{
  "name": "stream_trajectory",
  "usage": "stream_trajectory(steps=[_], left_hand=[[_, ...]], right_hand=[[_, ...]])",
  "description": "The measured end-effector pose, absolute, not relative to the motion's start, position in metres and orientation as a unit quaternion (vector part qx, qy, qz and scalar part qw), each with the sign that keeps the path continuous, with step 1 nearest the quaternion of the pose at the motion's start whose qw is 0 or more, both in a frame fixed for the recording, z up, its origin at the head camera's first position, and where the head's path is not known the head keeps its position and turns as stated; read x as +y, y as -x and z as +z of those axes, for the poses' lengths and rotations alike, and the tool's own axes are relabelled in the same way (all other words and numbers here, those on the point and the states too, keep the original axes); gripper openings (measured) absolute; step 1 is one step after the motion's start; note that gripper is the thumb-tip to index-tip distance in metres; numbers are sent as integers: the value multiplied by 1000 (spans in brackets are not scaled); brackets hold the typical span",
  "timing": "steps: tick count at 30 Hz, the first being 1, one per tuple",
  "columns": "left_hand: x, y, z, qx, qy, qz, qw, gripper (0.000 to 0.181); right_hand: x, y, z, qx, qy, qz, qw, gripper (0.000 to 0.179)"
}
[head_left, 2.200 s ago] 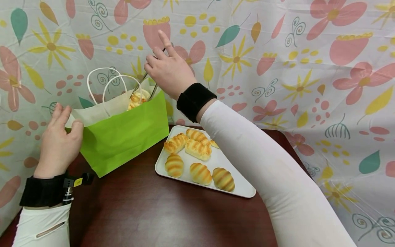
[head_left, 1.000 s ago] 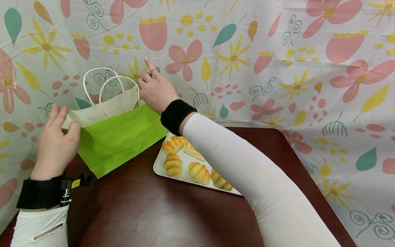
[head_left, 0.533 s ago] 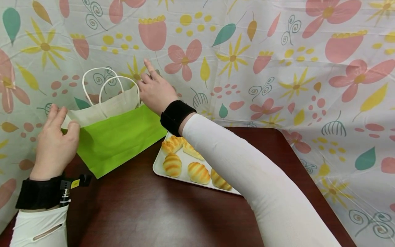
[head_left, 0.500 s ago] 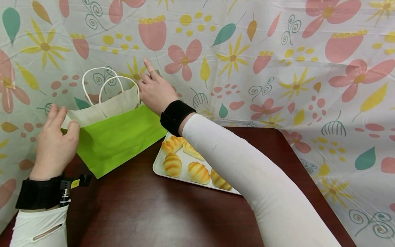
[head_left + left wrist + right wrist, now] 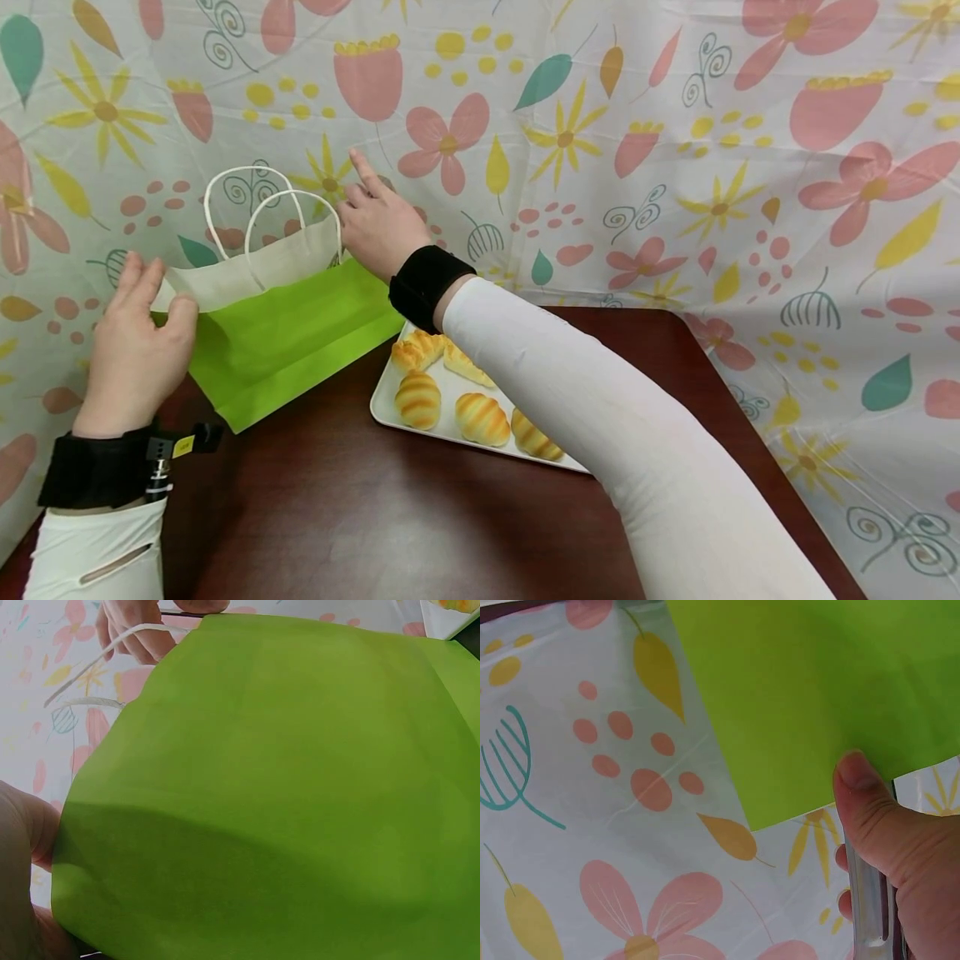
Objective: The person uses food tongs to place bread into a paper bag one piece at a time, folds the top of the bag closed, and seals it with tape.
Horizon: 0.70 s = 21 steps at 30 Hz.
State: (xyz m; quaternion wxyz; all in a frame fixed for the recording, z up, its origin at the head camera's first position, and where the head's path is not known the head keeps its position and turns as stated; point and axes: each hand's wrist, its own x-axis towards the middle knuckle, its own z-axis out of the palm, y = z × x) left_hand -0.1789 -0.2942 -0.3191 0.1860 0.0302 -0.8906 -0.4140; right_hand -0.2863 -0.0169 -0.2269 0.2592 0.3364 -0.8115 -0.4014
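A bright green paper bag with a white lining and white cord handles stands on the left of the table. My left hand holds the bag's left upper edge, thumb in front. At the right end of the bag's mouth is my right hand, index finger pointing outward. It grips metal tongs, whose handle shows in the right wrist view beside the thumb. The tongs' tips are hidden inside the bag, as is whatever lies in there.
A white tray right of the bag bears several bread rolls, among them striped oval rolls and a braided roll. My right sleeve covers part of it. The dark wooden table meets a floral curtain behind.
My right hand has come down and left to the bag's mouth. The creamy roll once visible in the tongs has gone out of sight into the bag. My left hand stays in place.
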Motion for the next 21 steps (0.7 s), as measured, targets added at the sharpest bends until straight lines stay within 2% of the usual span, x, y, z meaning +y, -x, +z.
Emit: stream_trajectory(steps=[14, 21], left_hand=[[-294, 177, -318, -894, -27, -407, 187, 73], [-294, 178, -319, -894, -28, -406, 188, 73]], right_hand=[[-15, 286, -225, -813, -332, -404, 256, 44], [-6, 289, -225, -808, -341, -393, 278, 49]])
